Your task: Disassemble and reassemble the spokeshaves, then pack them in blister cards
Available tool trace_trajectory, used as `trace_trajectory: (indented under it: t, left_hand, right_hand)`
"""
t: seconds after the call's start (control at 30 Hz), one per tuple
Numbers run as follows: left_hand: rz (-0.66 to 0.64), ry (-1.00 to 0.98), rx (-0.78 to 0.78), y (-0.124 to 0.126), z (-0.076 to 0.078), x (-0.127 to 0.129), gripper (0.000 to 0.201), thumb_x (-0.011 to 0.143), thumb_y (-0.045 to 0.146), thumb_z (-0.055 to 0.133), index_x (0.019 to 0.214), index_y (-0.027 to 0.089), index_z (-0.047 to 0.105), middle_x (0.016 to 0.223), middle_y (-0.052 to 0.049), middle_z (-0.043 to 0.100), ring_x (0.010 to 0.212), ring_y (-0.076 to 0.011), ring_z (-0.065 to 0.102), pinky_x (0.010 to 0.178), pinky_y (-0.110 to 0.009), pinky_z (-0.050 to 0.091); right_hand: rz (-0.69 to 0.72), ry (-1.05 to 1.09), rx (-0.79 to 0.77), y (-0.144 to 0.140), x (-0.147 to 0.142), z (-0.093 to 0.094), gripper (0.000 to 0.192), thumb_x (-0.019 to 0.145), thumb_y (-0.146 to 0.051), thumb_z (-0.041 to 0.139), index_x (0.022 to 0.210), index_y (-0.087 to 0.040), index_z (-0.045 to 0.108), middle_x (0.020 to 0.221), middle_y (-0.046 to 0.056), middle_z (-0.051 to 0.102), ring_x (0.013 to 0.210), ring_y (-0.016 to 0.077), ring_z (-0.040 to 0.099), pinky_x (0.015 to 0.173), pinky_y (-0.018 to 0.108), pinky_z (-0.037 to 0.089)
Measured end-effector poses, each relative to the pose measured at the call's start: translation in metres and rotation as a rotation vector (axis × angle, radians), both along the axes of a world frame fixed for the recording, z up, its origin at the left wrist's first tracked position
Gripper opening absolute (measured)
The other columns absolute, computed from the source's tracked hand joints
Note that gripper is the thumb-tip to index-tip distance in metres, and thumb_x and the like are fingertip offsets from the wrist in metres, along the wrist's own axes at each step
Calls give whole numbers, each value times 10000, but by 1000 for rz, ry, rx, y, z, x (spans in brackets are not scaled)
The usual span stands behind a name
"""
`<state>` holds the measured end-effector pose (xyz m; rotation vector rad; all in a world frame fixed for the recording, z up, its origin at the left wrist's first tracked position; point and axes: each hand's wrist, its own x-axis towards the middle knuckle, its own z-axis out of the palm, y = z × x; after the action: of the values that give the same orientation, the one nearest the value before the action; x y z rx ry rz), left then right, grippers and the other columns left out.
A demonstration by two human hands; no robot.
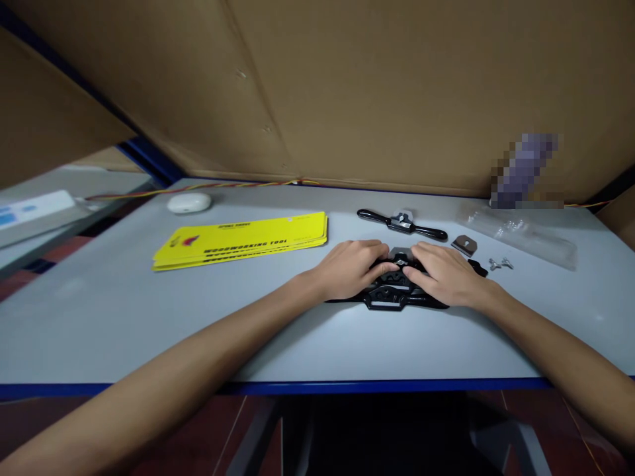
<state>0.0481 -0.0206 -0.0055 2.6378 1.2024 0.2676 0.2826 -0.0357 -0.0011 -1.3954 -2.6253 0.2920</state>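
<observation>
I hold the spokeshave (393, 277) above the middle of the tabletop (317, 344), toward the right. My left hand (353, 270) closes on its left side, and my right hand (441, 274) closes on its right side; the handles are largely hidden under the fingers. Both thumbs extend inward to the center and meet near a small silver screw (401, 263). A grey plate (399, 253) shows between the fingers, on the far side of that screw.

A black frame (387, 293) lies just in front of the held unit, on my side; its handles extend to both sides and its slot faces me. I cannot tell whether the two touch.

Beyond my hands lies an assembled shave (403, 225), placed at a slant. Right of it are a slotted blade (464, 244), a black part (477, 268) beside my right hand, and silver wing screws (500, 263). A clear bag (526, 239) lies behind these parts.

Left of my hands is a stack of yellow cards (243, 239) with black lettering upside down to me. A white case (188, 202) lies behind the stack, near the cardboard wall (347, 99).
</observation>
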Motion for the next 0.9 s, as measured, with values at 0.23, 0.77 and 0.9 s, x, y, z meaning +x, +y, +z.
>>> trace_trajectory:
  t: [0.23,0.77,0.9]
  left_hand:
    - [-38,-49,-17,3,0,-1,438,1103,448,289,884,199,575,873,-63,640,797,-223,607,732,-338,422]
    - [-37,-71,-71,3,3,-3,436,1097,482,334,884,200,590,829,-50,647,759,-207,596,695,-319,394]
    - [-39,-120,-158,8,4,-5,433,1078,499,389,799,207,547,705,-8,569,662,-174,525,649,-298,352]
  right_hand:
    - [16,-19,16,1,2,0,269,1059,-357,413,857,-226,532,890,52,639,746,199,529,675,348,304]
    - [77,11,-2,4,5,-2,353,1096,-439,389,853,-232,542,856,57,631,730,210,536,677,350,318]
    - [34,-33,13,0,3,-1,353,1114,-408,377,895,-220,580,794,49,651,686,205,536,665,342,275]
